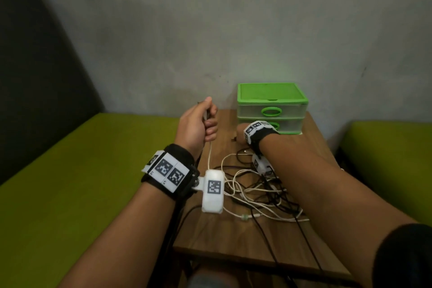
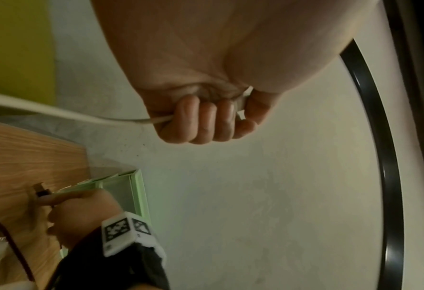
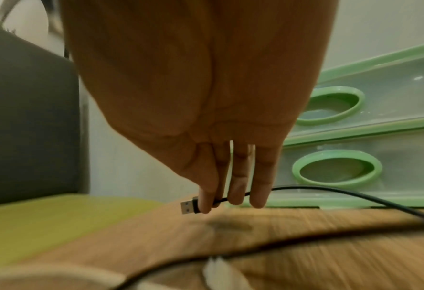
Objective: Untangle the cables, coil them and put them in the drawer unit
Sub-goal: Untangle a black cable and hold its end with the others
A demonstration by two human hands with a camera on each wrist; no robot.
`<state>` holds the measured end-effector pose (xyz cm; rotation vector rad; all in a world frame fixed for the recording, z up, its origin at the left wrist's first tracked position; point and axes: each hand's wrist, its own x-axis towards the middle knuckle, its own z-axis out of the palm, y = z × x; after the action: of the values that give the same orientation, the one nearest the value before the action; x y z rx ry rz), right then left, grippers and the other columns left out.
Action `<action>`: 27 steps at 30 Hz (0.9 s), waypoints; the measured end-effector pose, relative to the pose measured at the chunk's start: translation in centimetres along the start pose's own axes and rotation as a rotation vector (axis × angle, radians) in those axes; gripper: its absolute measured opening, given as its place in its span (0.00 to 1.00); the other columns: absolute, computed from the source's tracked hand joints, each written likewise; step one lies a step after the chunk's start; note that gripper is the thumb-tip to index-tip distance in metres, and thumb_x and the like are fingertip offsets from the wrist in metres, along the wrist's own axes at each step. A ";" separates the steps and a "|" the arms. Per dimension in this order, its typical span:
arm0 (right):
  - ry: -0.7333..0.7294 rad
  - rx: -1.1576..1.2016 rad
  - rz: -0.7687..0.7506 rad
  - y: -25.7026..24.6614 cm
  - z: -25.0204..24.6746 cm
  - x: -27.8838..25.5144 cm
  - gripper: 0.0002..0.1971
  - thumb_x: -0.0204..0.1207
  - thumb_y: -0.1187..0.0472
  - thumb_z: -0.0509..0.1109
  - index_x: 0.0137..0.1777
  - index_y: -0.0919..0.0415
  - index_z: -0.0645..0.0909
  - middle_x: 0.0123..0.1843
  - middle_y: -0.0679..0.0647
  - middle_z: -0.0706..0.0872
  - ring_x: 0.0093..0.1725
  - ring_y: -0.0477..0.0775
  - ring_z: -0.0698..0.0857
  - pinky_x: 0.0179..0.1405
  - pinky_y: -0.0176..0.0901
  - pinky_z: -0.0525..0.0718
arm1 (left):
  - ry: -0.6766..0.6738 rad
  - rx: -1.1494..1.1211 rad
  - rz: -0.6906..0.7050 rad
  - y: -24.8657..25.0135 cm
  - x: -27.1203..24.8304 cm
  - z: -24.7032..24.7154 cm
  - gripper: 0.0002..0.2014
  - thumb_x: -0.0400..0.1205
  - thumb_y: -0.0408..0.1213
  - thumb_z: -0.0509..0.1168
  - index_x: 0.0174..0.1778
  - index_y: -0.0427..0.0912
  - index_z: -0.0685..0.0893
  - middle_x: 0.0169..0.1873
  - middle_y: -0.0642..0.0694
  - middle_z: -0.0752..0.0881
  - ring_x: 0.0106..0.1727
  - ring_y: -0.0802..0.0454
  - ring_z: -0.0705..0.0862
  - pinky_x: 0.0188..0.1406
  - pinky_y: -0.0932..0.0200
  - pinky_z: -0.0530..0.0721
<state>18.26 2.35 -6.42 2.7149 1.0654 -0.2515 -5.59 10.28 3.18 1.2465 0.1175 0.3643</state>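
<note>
**Both hands hold cable ends above the tangle**

The left hand [image 1: 198,124] is raised above the back left part of the wooden bench [image 1: 313,147], its fingers [image 2: 201,121] clenched in a fist around a white cable [image 2: 69,114]. From the head view this cable drops from the fist down to the bench and joins the heap there. In the left wrist view a bit of white cable also shows between the curled fingers and the thumb.

The right hand [image 3: 206,117] hangs low just in front of the green drawer unit [image 1: 272,107], fingers pointing down. Its thumb and fingertips pinch a black cable [image 3: 355,194] right behind the USB plug [image 3: 188,208]; the plug sticks out to the left, slightly above the bench surface. The black cable arcs away to the right and comes down on the bench.

The tangled cables [image 1: 257,192], white and black strands looped over each other, lie in the middle of the bench between the two forearms. Some black strands run off the near edge of the bench.

The drawer unit stands at the back right of the bench against the grey wall [image 1: 210,30]. Its two clear drawers with green oval handles look closed. Yellow-green seats [image 1: 81,182] flank the bench on either side.
</note>
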 end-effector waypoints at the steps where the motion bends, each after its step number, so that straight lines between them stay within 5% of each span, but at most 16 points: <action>1: 0.035 0.020 -0.001 0.3 0.3 0.7 0.11 0.71 0.52 0.76 0.48 0.54 0.79 0.50 0.56 0.88 0.51 0.58 0.89 0.52 0.50 0.87 | 0.005 0.004 -0.007 -0.1 0.1 0.3 0.18 0.92 0.44 0.54 0.35 0.45 0.72 0.23 0.50 0.60 0.22 0.55 0.58 0.25 0.56 0.50; 4: 0.114 0.279 0.007 1.0 -0.1 1.3 0.12 0.74 0.54 0.70 0.55 0.56 0.87 0.55 0.58 0.90 0.54 0.61 0.89 0.57 0.54 0.88 | 0.047 0.036 -0.020 -0.8 0.7 0.6 0.18 0.92 0.43 0.54 0.35 0.45 0.72 0.23 0.50 0.61 0.22 0.55 0.58 0.23 0.59 0.51; 8: 0.270 0.615 -0.005 -0.2 -6.3 -9.1 0.22 0.75 0.70 0.58 0.60 0.55 0.90 0.64 0.55 0.88 0.65 0.55 0.85 0.70 0.45 0.79 | 0.118 0.035 -0.005 -1.8 1.9 0.9 0.16 0.91 0.41 0.55 0.37 0.44 0.75 0.20 0.52 0.61 0.18 0.57 0.58 0.16 0.65 0.54; 13: 0.419 0.925 -0.114 1.1 -8.2 -16.4 0.22 0.77 0.77 0.61 0.60 0.56 0.89 0.63 0.52 0.89 0.63 0.45 0.85 0.60 0.28 0.76 | 0.214 0.205 0.017 -2.2 1.8 2.5 0.09 0.85 0.35 0.65 0.40 0.47 0.77 0.20 0.56 0.68 0.19 0.57 0.65 0.17 0.68 0.62; 15: 0.499 1.051 -0.179 1.3 -8.5 -18.8 0.20 0.77 0.75 0.64 0.57 0.52 0.89 0.60 0.50 0.90 0.57 0.43 0.87 0.62 0.32 0.79 | 0.173 0.261 0.052 -1.9 1.2 3.5 0.03 0.84 0.35 0.68 0.49 0.46 0.81 0.20 0.58 0.72 0.19 0.61 0.70 0.19 0.68 0.66; 18: 0.576 1.179 -0.258 1.2 -8.7 -21.6 0.18 0.77 0.74 0.67 0.55 0.52 0.90 0.60 0.52 0.91 0.58 0.50 0.89 0.65 0.43 0.84 | 0.074 0.298 0.116 -1.7 0.6 5.0 0.12 0.86 0.36 0.68 0.64 0.40 0.81 0.18 0.62 0.79 0.21 0.68 0.76 0.21 0.71 0.73; 22: 0.595 1.265 -0.291 0.9 -8.5 -22.8 0.15 0.76 0.74 0.70 0.56 0.58 0.90 0.58 0.53 0.92 0.58 0.52 0.90 0.62 0.44 0.86 | 0.039 0.369 0.232 -2.2 0.2 6.1 0.08 0.86 0.35 0.67 0.60 0.41 0.86 0.22 0.66 0.81 0.26 0.71 0.78 0.31 0.66 0.72; 27: 0.681 1.294 -0.212 0.9 -7.4 -23.0 0.11 0.74 0.71 0.76 0.56 0.64 0.88 0.53 0.57 0.92 0.51 0.55 0.92 0.58 0.52 0.90 | -0.005 0.337 0.223 -2.2 -0.5 6.9 0.04 0.86 0.33 0.67 0.48 0.42 0.86 0.18 0.62 0.78 0.22 0.68 0.75 0.25 0.68 0.70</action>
<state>2.82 -11.26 6.19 3.9894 1.8377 -0.0039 -3.64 3.33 3.25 1.5992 0.0361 0.5504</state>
